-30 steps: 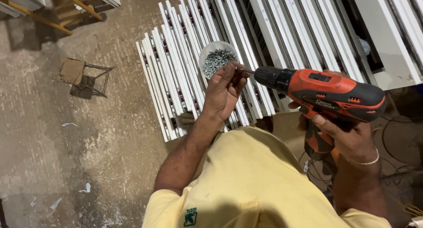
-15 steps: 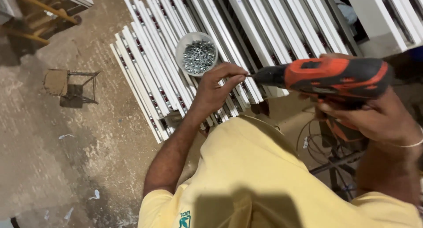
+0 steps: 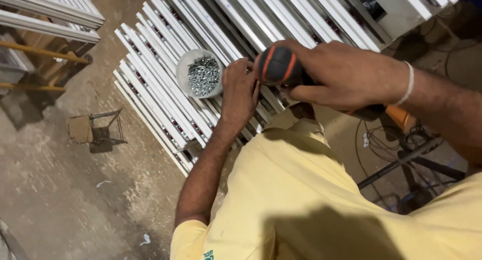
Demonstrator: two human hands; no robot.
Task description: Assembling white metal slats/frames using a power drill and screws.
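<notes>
My right hand point(image 3: 346, 77) grips an orange and black cordless drill point(image 3: 279, 65), now turned nose-down onto the stack of white window profiles point(image 3: 150, 69). Only the drill's rear cap shows clearly; the bit is hidden. My left hand point(image 3: 240, 87) rests on the profiles right beside the drill's nose, fingers pinched together at the spot under it, apparently on a screw I cannot see. A white round tub of silver screws point(image 3: 201, 74) sits on the profiles just left of that hand.
More white profiles point(image 3: 50, 9) lie on yellow trestles at the upper left. A small metal stool point(image 3: 93, 129) stands on the dusty concrete floor. Black cables and a metal stand point(image 3: 401, 159) lie at the right, below my right arm.
The drill has swung from lying sideways to pointing down at the profiles. My left hand has dropped with its tip onto the stack. The view has shifted closer.
</notes>
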